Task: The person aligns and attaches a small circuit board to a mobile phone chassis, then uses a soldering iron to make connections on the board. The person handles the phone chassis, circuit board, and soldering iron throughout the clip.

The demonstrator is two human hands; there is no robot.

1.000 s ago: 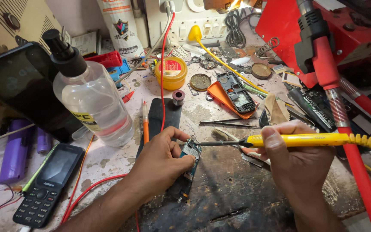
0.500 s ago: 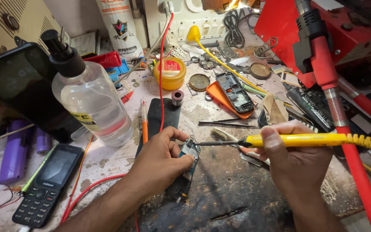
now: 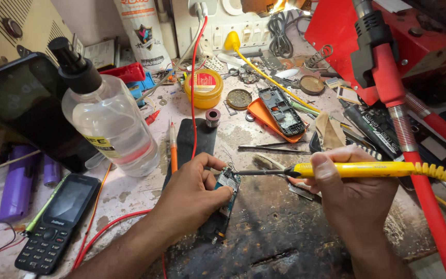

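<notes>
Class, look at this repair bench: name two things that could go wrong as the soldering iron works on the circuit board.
1. The left hand pins the small circuit board with fingertips right beside the tip of the yellow soldering iron held by the right hand; a slip could burn them.
2. A red wire and a clear liquid bottle lie close to the work; heat or a knock might damage or spill them.

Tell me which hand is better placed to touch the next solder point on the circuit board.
Right. The right hand holds the yellow soldering iron, whose tip meets the circuit board. The left hand is taken up pinning that board to the worn bench.
</notes>
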